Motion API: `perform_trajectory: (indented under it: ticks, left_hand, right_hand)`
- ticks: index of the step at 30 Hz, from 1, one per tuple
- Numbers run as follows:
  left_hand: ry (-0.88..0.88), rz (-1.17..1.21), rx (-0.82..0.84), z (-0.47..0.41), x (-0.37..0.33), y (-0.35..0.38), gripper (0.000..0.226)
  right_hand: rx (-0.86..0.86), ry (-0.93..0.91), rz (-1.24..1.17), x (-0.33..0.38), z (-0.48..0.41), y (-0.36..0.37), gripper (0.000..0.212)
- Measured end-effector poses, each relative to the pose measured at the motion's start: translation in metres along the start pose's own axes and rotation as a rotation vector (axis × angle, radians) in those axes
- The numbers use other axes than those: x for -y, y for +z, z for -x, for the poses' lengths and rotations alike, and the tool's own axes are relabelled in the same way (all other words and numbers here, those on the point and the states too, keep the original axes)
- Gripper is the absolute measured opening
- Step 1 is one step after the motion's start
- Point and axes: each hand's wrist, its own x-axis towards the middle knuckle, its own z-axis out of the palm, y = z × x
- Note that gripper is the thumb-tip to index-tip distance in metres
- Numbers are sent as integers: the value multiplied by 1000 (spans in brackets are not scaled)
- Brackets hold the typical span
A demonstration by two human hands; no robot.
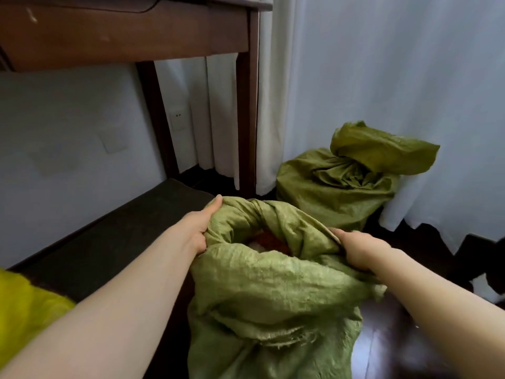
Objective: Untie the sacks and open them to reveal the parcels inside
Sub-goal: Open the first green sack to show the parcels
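Note:
A green woven sack [273, 296] stands on the floor right in front of me, its mouth pulled apart. My left hand [200, 228] grips the left rim of the mouth. My right hand [360, 248] grips the right rim. Through the gap I see something orange-red and something white [269, 240] inside, too hidden to make out. A second green sack [336, 190] sits behind it to the right against the curtain, its neck still bunched and twisted with a loose flap on top.
A dark wooden table [247, 105] stands at the back left, its legs close to the near sack. White curtains [382, 77] hang to the dark floor [396, 337]. A dark low ledge [109, 242] runs along the left wall. Yellow fabric [24, 310] lies at the lower left.

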Motion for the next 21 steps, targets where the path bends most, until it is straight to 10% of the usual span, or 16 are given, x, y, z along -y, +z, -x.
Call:
perform_trajectory:
  ticks: [4, 8, 17, 21]
  left_hand:
    - [-47, -86, 50, 1, 6, 3, 52]
    - [-65, -103, 78, 8, 4, 2, 41]
    - [-52, 254, 17, 14, 6, -34, 39]
    - [-10, 412, -32, 11, 12, -26, 40]
  right_hand:
    - [-214, -114, -528, 55, 6, -19, 90]
    - [-333, -403, -283, 104, 16, -25, 107]
    - [-19, -41, -246, 50, -14, 16, 29]
    - [120, 232, -196, 55, -2, 15, 108]
